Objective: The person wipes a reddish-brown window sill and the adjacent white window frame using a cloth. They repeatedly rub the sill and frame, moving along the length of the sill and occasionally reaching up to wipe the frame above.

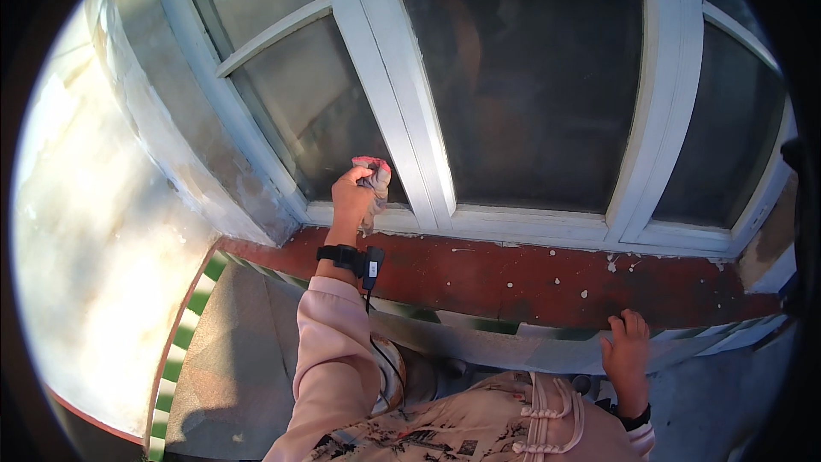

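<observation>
My left hand is closed on a crumpled grey cloth with a red-pink edge. It holds the cloth by the lower part of the left window pane, close to the white bottom rail; whether the cloth touches the glass I cannot tell. My right hand rests at the front edge of the dark red window sill, with nothing seen in it. Its fingers are loosely bent and lie on the edge. A black band with a small box sits on my left wrist.
White wooden frames divide the window, with a large dark middle pane and another pane to the right. White paint specks dot the sill. A worn plaster wall stands at the left. Green and white trim runs below the sill and wall.
</observation>
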Motion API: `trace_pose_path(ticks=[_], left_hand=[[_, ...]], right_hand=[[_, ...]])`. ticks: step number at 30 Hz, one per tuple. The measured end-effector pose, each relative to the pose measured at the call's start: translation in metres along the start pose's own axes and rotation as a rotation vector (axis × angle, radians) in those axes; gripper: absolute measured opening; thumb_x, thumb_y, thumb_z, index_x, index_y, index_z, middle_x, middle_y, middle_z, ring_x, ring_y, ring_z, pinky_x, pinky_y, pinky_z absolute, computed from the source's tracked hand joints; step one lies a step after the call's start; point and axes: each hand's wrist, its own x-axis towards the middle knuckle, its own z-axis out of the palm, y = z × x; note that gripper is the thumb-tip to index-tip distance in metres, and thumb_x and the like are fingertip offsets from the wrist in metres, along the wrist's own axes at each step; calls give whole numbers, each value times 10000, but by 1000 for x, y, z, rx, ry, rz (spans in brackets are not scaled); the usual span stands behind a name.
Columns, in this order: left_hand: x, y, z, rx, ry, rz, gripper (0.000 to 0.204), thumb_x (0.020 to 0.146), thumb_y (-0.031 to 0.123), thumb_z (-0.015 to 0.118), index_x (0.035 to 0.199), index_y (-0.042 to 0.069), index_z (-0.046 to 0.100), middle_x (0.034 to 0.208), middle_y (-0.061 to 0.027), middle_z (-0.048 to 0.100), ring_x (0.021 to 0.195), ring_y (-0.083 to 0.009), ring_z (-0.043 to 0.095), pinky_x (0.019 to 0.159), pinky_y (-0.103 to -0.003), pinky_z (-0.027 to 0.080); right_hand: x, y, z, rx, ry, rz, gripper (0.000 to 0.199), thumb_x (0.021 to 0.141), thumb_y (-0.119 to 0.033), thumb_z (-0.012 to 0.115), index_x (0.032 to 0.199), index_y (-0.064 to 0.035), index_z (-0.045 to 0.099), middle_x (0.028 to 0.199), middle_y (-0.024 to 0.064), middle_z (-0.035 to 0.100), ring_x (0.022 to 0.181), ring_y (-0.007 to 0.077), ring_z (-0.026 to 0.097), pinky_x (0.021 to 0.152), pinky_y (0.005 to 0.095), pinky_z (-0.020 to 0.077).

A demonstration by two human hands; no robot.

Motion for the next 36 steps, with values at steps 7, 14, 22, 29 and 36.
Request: trace_pose_path(ticks=[7,14,22,29,36], left_hand=[[76,74,-51,-652,651,155,431,727,-129,637,1117,53,656,1076,-93,634,934,-233,641,793,-339,548],[113,174,-67,-94,930,433,413,737,-30,666,1099,169,680,1103,-83,533,1042,-296,579,892,-387,491],[88,130,-32,323,805,573,438,734,5,630,1110,227,660,1086,-81,540,1063,-323,523,874,-441,461],[27,23,-9,323,542,571,384,643,-61,665,944,177,654,975,-73,574,987,-333,536,839,-426,460],[-24,-52,8,502,104,491,331,640,-46,694,869,191,668,928,-40,588,975,-328,570,788,-430,494]], right_hand=[[-9,4,3,44,6,-7,531,675,-74,754,1174,-37,580,1285,200,487,1230,426,447,1016,521,384],[-10,2,7,45,37,-6,550,667,-71,772,1177,-31,571,1280,199,483,1236,416,443,1027,533,370],[-3,-4,8,23,38,23,514,658,-73,771,1126,-24,564,1240,194,488,1215,407,453,1017,538,360],[6,-6,7,9,50,28,434,696,-76,744,1088,-30,562,1184,190,510,1161,392,479,986,522,372],[8,-6,6,0,20,53,398,718,-63,736,1074,-36,560,1174,176,515,1150,391,482,976,506,377]])
